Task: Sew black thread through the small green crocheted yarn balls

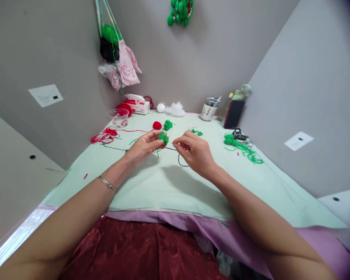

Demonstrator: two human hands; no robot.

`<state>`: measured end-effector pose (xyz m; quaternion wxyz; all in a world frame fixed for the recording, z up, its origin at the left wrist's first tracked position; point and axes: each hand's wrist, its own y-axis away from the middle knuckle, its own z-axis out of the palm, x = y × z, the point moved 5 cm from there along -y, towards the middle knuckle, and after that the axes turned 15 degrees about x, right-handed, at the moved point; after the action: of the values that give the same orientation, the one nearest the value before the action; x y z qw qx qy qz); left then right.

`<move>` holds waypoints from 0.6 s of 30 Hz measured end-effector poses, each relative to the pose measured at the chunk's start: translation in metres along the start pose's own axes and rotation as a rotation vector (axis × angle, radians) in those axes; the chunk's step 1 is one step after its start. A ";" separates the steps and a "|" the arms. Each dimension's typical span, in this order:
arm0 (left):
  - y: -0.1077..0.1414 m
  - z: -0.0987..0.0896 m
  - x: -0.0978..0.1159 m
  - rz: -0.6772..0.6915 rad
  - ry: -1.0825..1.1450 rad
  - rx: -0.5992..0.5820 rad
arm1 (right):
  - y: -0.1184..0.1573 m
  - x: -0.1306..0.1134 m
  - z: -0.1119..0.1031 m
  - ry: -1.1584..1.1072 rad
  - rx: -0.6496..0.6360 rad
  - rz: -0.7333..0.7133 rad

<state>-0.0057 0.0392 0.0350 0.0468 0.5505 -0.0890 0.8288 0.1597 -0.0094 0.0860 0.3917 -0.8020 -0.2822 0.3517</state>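
Note:
A small round green yarn piece [163, 138] is pinched between the thumb and fingers of my left hand [144, 147], above the middle of the table. Just to its right, my right hand [196, 152] has thumb and index finger pressed together. Whatever those fingertips hold is too small to make out. A dark thread [179, 160] loops below my right hand, and more dark thread [113, 147] lies on the cloth left of my left hand. Beyond the hands sit a red ball [156, 125] and a green yarn bundle [168, 125].
Red yarn [104, 136] and a clear plastic tub [118, 118] lie left, by a tissue box [138, 107]. White stuffing [175, 109], a pen cup [209, 109] and a phone [234, 114] against a bottle stand behind. Scissors [239, 134] and green strands [247, 151] are right.

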 end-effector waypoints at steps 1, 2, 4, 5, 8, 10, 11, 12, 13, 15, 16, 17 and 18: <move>0.000 0.000 0.000 0.003 -0.002 0.001 | 0.000 0.000 0.000 0.000 -0.001 0.003; 0.000 0.000 0.000 0.004 -0.004 0.001 | 0.000 0.000 0.001 -0.001 -0.003 0.005; -0.001 -0.001 0.000 0.005 -0.009 0.005 | 0.001 0.001 0.001 0.000 -0.008 0.010; -0.001 -0.001 0.000 0.005 -0.011 0.008 | 0.001 0.001 0.001 0.003 -0.009 0.012; -0.002 -0.002 -0.001 0.002 -0.011 0.016 | 0.001 0.001 0.001 0.012 -0.006 0.012; -0.002 -0.003 -0.002 -0.001 -0.010 0.018 | 0.001 0.000 0.001 0.011 -0.005 0.004; -0.002 -0.003 -0.002 -0.001 -0.012 0.020 | 0.001 0.000 0.002 0.011 -0.009 0.001; -0.002 -0.003 -0.002 0.001 -0.015 0.022 | 0.001 0.000 0.002 0.009 -0.014 0.002; -0.002 -0.003 -0.003 0.004 -0.020 0.024 | 0.002 0.000 0.002 0.007 -0.020 0.007; -0.002 -0.003 -0.003 0.010 -0.030 0.022 | 0.002 0.000 0.003 -0.008 -0.026 0.036; -0.002 -0.003 -0.003 0.012 -0.031 0.019 | 0.002 0.001 0.004 -0.023 -0.025 0.061; -0.002 -0.003 -0.003 0.012 -0.031 0.013 | 0.002 0.002 0.004 -0.046 -0.022 0.091; -0.002 -0.003 -0.003 0.011 -0.027 0.006 | 0.002 0.004 0.005 -0.074 -0.020 0.126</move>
<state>-0.0068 0.0419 0.0314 0.0394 0.5615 -0.0898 0.8216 0.1585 -0.0056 0.0804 0.3502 -0.8085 -0.2487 0.4022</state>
